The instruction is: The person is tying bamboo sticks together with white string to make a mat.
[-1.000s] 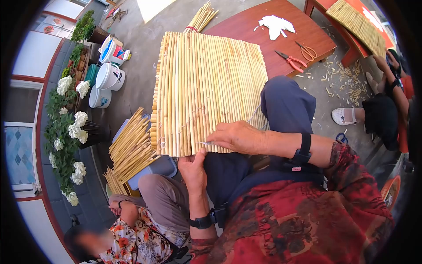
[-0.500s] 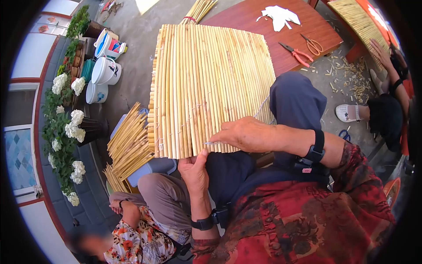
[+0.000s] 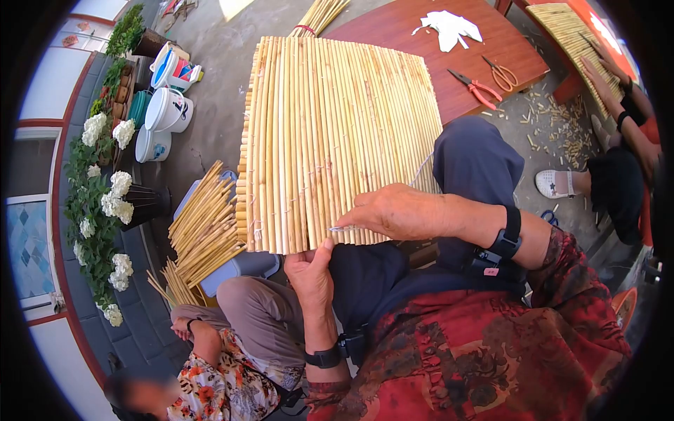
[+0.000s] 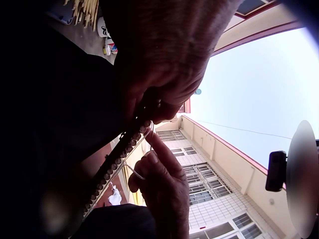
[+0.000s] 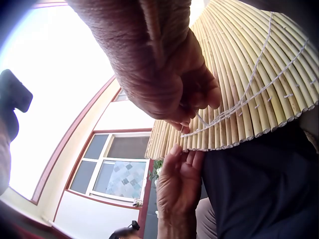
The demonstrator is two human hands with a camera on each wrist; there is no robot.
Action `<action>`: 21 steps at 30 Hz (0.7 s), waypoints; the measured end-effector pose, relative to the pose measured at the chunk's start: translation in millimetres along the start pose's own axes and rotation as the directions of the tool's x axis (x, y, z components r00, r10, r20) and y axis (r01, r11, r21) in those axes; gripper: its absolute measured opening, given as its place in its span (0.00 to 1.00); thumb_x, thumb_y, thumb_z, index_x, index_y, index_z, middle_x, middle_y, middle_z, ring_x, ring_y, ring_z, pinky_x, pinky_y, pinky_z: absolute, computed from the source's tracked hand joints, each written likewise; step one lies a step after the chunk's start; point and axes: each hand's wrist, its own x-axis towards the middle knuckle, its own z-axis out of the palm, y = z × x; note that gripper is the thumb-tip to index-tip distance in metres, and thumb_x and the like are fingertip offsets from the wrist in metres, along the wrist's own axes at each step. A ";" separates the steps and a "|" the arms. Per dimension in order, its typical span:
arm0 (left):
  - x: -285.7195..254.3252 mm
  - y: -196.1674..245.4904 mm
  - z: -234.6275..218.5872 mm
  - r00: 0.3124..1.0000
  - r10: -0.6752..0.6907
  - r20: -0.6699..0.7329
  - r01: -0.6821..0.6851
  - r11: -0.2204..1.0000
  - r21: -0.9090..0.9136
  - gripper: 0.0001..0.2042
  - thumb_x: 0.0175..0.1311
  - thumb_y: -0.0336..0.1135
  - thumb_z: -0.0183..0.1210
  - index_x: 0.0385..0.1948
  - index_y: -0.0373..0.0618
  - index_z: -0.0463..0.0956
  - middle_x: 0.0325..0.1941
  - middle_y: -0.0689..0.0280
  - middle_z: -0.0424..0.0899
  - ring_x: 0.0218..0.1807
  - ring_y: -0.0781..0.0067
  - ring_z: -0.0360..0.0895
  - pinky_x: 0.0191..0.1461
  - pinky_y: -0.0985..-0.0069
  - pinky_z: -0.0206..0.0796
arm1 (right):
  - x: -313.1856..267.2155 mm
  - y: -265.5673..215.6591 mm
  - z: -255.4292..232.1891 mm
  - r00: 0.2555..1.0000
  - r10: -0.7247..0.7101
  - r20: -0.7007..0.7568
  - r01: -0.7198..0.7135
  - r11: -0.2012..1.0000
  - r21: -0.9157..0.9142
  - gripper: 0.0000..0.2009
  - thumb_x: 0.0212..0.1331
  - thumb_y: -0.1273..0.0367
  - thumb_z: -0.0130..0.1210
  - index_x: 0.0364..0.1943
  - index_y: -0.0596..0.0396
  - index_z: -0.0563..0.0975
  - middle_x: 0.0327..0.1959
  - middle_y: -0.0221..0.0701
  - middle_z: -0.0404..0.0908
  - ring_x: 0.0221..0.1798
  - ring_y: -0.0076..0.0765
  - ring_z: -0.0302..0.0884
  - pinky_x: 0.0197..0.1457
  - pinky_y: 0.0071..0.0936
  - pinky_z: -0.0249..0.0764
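Observation:
A mat of pale stalks (image 3: pixel 344 133) stitched side by side lies across the person's lap. The left hand (image 3: pixel 311 277) grips its near edge, thumb on top and fingers underneath. Just to the right, the right hand (image 3: pixel 400 212) pinches a thin, silvery needle (image 3: pixel 335 229) low over the stalks, close to the left thumb. White string (image 5: pixel 224 115) runs from the right hand across the mat in the right wrist view. From below, in the left wrist view, the right fingers (image 4: pixel 162 149) are close to the row of cut stalk ends (image 4: pixel 118 161).
On a red-brown table (image 3: pixel 393 28) lie red-handled pliers (image 3: pixel 477 89), scissors (image 3: pixel 501 73) and a white glove-like cloth (image 3: pixel 449 29). Loose stalks (image 3: pixel 203 224) fill a blue tub at left. One person sits at lower left; another handles a second mat (image 3: pixel 576 42) at right.
The head view has shifted, moving the table slightly right. Both hands keep nearly the same place on the mat; less of the needle shows. The person at right has moved their hands over the second mat.

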 end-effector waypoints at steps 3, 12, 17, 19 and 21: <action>0.2 -0.5 0.6 1.000 0.005 -0.007 -0.005 1.000 -0.015 0.21 0.48 0.16 0.54 0.48 0.32 0.64 0.44 0.61 0.73 0.42 0.76 0.72 0.47 0.81 0.64 | -0.4 1.4 0.9 1.000 -0.007 -0.001 0.007 1.000 0.006 0.14 0.50 0.71 0.46 0.43 0.52 0.72 0.26 0.39 0.73 0.31 0.45 0.74 0.33 0.36 0.70; -1.3 -1.5 4.0 0.998 0.054 -0.006 -0.054 0.998 0.036 0.18 0.49 0.18 0.54 0.45 0.32 0.66 0.40 0.63 0.75 0.38 0.79 0.72 0.42 0.84 0.64 | 8.5 -10.3 -16.1 1.000 -0.008 0.018 0.009 0.996 -0.084 0.11 0.42 0.75 0.48 0.33 0.55 0.76 0.25 0.40 0.75 0.31 0.46 0.75 0.32 0.37 0.71; -6.2 2.3 6.0 0.995 0.096 0.015 -0.097 0.979 0.180 0.15 0.50 0.19 0.54 0.42 0.32 0.68 0.36 0.64 0.76 0.34 0.82 0.72 0.36 0.86 0.64 | 10.0 -20.6 -22.4 0.994 -0.013 0.113 0.032 0.985 -0.167 0.12 0.46 0.74 0.48 0.38 0.56 0.74 0.27 0.37 0.73 0.31 0.43 0.74 0.32 0.34 0.71; -8.8 7.7 12.4 0.994 0.111 0.014 -0.112 0.965 0.236 0.14 0.50 0.19 0.54 0.41 0.32 0.69 0.35 0.64 0.76 0.32 0.83 0.72 0.34 0.87 0.64 | 8.2 -28.7 -28.9 0.989 0.024 0.148 0.008 0.978 -0.209 0.13 0.44 0.74 0.48 0.37 0.56 0.73 0.27 0.37 0.73 0.31 0.43 0.74 0.32 0.34 0.71; -10.4 10.7 18.0 0.989 0.131 0.065 -0.142 0.966 0.216 0.14 0.51 0.20 0.54 0.41 0.32 0.69 0.35 0.65 0.76 0.33 0.83 0.72 0.34 0.87 0.64 | 4.5 -32.4 -28.9 0.994 0.008 0.108 0.017 0.975 -0.224 0.13 0.43 0.75 0.48 0.37 0.56 0.73 0.27 0.36 0.73 0.31 0.43 0.74 0.32 0.34 0.71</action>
